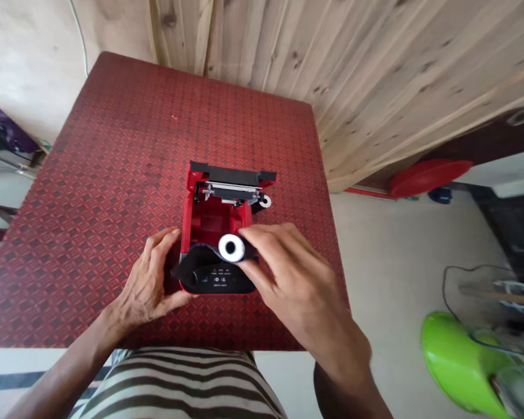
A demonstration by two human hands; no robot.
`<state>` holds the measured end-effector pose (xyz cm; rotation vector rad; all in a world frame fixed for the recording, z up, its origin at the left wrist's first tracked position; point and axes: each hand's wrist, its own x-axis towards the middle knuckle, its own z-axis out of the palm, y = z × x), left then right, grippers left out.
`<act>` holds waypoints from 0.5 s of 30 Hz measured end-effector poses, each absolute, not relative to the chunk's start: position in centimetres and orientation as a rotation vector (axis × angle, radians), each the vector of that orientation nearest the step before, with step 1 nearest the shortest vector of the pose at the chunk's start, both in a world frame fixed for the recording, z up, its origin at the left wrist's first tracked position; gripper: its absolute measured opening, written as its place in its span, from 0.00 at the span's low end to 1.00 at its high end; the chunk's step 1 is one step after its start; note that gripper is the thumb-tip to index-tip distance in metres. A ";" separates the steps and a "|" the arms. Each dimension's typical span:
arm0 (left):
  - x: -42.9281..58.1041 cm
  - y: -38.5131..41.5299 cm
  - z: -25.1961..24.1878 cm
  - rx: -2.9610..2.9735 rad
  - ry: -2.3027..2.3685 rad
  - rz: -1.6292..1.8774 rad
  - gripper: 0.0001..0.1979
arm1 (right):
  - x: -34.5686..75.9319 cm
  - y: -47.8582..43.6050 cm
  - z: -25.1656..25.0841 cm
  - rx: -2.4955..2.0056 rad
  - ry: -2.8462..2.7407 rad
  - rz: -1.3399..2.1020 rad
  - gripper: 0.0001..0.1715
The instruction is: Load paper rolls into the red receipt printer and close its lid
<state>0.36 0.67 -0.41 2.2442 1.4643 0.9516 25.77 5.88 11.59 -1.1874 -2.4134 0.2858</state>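
A small red and black printer (186,230) stands on the table with its lid (231,174) raised and its red inner bay exposed. My left hand (151,276) holds the printer's near left corner, fingers along its side and thumb at the front. Between the thumb and fingers of my right hand (294,273) is a paper roll (231,248), its white end and dark core facing left. The roll is just above the near right edge of the bay. A dark loose strip (196,259) runs from the roll leftward over the black front panel.
The printer rests on a table (126,163) with a red patterned cover. Another small roll (265,201) lies behind the printer's right side. Wooden planks (297,52) border the far side. On the floor at right stands a bright green plastic object (458,361).
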 end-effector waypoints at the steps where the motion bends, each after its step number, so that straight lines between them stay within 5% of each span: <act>1: 0.4 0.6 -0.4 2.228 1.472 0.949 0.47 | 24.8 6.5 11.3 -1.145 -2.498 0.224 0.14; 6: 0.5 0.5 -0.3 2.208 1.471 0.950 0.46 | 22.1 8.4 10.0 -1.224 -2.738 -0.001 0.13; 15: 0.4 0.6 -0.5 2.243 1.453 0.937 0.44 | 19.9 9.7 11.3 -1.476 -2.903 0.205 0.06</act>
